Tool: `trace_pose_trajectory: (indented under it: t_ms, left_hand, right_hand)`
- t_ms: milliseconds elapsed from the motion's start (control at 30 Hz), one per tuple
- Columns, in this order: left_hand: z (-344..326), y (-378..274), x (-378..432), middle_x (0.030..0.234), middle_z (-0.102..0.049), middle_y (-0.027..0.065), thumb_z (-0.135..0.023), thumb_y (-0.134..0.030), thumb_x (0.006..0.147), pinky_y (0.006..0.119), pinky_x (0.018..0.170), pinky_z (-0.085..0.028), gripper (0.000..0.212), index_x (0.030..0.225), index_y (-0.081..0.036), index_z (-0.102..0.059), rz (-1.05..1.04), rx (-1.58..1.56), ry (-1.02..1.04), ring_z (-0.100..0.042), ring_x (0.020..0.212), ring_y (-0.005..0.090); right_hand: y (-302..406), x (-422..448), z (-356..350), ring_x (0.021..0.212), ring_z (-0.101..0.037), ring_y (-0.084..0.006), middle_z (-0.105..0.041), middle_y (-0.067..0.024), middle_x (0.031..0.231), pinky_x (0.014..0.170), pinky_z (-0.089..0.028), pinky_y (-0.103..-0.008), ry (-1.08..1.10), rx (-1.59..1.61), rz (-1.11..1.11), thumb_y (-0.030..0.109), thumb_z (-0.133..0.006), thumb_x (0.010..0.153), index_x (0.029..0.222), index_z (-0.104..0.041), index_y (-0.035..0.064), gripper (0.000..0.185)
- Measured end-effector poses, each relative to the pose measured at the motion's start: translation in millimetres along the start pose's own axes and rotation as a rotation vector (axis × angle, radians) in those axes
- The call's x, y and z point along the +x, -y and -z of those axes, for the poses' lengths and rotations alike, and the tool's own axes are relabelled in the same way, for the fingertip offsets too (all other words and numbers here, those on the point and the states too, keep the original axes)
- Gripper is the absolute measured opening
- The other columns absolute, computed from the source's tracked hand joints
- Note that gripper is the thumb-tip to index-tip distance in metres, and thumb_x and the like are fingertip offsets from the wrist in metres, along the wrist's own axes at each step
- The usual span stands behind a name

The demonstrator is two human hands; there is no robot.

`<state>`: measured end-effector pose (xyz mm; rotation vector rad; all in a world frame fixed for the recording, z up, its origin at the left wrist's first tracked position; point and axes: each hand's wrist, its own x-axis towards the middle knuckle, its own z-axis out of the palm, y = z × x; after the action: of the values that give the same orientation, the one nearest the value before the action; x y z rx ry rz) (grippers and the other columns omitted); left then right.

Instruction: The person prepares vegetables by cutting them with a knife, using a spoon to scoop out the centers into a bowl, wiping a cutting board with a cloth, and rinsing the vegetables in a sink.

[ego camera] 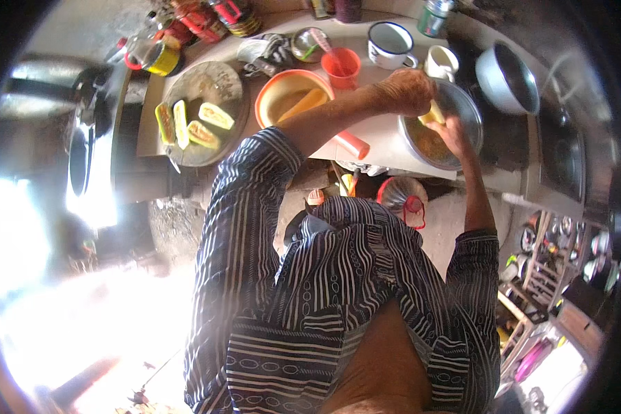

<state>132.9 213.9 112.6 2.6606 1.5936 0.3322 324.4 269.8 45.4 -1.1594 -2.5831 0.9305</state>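
Observation:
My left hand [410,93] reaches across from the left, fingers curled around one end of a pale yellow piece [432,113], perhaps gourd. The fingers of my right hand [453,135] grip its lower end. Both hands are over a metal basin [475,111], which has brownish-yellow contents at the bottom that I cannot make out. Left of it, a longer yellow piece [305,105] rests in an orange-rimmed bowl [263,98], partly behind my forearm. A red handle [353,145] shows below that forearm; whether it joins the bowl is hidden.
Several seedy, green-rimmed gourd slices [216,115] lie on a round wooden chopping board [207,80]. Behind stand a red cup [340,67] with a pink spoon, an enamel mug [391,45], a white mug [441,61] and a metal pot [507,77]. Bottles [160,56] line the back left.

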Motion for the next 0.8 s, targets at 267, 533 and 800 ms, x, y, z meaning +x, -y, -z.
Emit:
trace_pose_trajectory:
  t_ms: [267, 533, 800]
  left_hand:
    - [100, 5, -105, 0.061, -0.055, 0.0129, -0.052, -0.008, 0.064, 0.037, 0.049, -0.045, 0.015, 0.079, -0.004, -0.052, 0.275, 0.08, -0.211, -0.057, 0.055, 0.0272]
    - [28, 25, -211, 0.076, -0.048, 0.0128, -0.052, -0.007, 0.065, 0.036, 0.052, -0.047, 0.018, 0.082, -0.003, -0.05, 0.521, 0.29, -0.299, -0.053, 0.068, 0.0259]
    - [0, 32, -241, 0.09, -0.054, 0.0125, -0.057, -0.031, 0.073, 0.037, 0.063, -0.046, 0.033, 0.095, -0.008, -0.056, 0.56, -0.187, -0.324, -0.055, 0.076, 0.0287]
  right_hand:
    - [-20, 14, 2, 0.076, -0.056, -0.0326, -0.057, -0.0188, 0.088, 0.067, -0.044, -0.0381, -0.013, -0.234, 0.036, 0.014, -0.055, 0.071, 0.1, -0.052, 0.0022, 0.031]
    - [14, 16, 6, 0.076, -0.058, -0.03, -0.059, -0.0189, 0.084, 0.069, -0.045, -0.0345, -0.07, -0.366, 0.139, 0.014, -0.057, 0.071, 0.096, -0.054, -0.0012, 0.029]
    - [19, 21, -10, 0.082, -0.057, -0.0307, -0.059, -0.0183, 0.087, 0.072, -0.043, -0.034, -0.002, -0.073, -0.159, 0.013, -0.057, 0.071, 0.095, -0.055, 0.0011, 0.027]
